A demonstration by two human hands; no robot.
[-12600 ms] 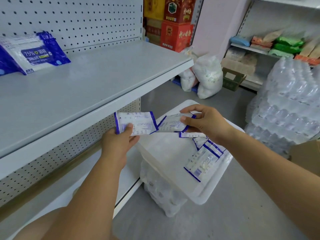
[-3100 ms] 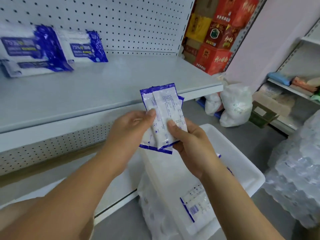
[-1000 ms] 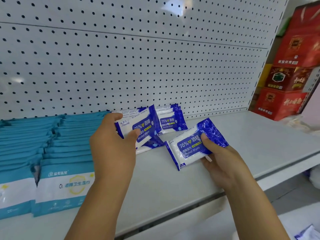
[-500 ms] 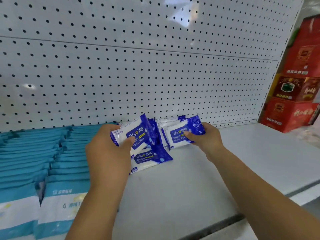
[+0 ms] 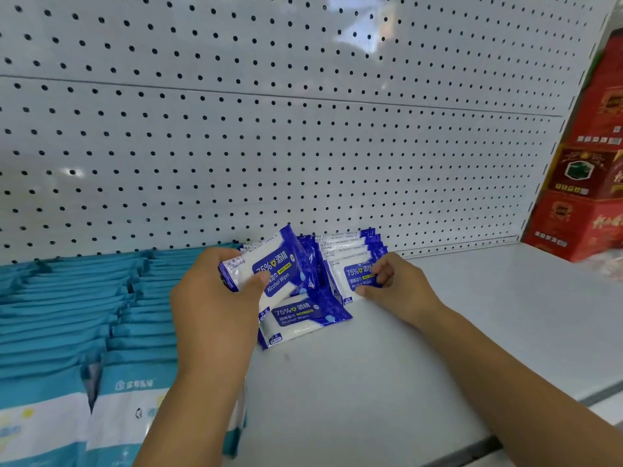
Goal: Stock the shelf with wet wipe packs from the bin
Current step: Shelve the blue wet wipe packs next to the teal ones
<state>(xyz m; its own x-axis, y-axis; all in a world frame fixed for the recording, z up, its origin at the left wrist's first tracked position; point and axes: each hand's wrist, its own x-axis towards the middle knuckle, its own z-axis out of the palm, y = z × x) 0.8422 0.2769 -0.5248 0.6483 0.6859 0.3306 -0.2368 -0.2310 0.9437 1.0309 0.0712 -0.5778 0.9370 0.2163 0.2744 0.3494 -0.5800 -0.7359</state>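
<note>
Left hand (image 5: 215, 308) grips a tilted pack (image 5: 269, 264); right hand (image 5: 397, 291) pinches an upright pack (image 5: 350, 278), obscuring its label.

- The left hand (image 5: 215, 308) grips a tilted blue wipe pack (image 5: 266, 267) above the shelf (image 5: 472, 315).
- The right hand (image 5: 394, 288) pinches the front pack (image 5: 354, 279) of an upright row (image 5: 350, 244) against the pegboard (image 5: 303, 146).
- Another pack (image 5: 300, 318) lies flat between the hands.
- Teal packs (image 5: 67, 315) fill the left; red boxes (image 5: 586, 197) stand at the right.
</note>
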